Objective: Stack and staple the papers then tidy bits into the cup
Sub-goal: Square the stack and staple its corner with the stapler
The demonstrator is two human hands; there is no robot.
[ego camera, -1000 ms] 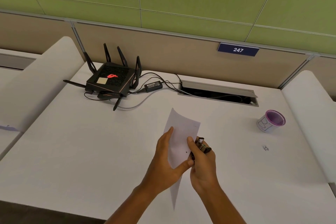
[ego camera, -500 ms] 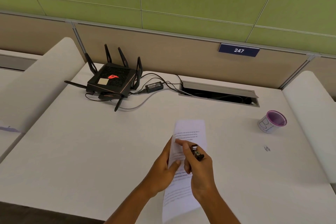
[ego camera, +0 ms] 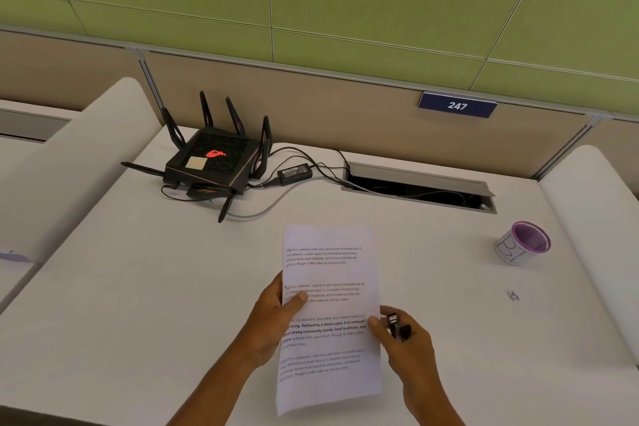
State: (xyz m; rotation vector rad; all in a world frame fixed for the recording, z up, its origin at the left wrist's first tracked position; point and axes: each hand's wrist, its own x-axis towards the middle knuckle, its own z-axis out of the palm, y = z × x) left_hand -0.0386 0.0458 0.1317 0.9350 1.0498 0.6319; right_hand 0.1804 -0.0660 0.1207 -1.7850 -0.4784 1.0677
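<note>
The printed papers (ego camera: 328, 308) face me, held up over the white desk (ego camera: 138, 287). My left hand (ego camera: 273, 325) grips their left edge with the thumb on the text. My right hand (ego camera: 408, 346) holds a small black stapler (ego camera: 397, 325) and touches the papers' right edge with the thumb. A white cup (ego camera: 522, 244) with a purple rim stands at the right of the desk. A small bit (ego camera: 513, 295) lies on the desk below the cup.
A black router (ego camera: 214, 159) with antennas, its power brick (ego camera: 294, 172) and cables sit at the back left. An open cable slot (ego camera: 418, 187) is at the back middle. White padded dividers (ego camera: 69, 162) flank the desk on both sides.
The papers have turned from edge-on to face me flat. My right hand has slid from the papers' middle to their right edge with the stapler.
</note>
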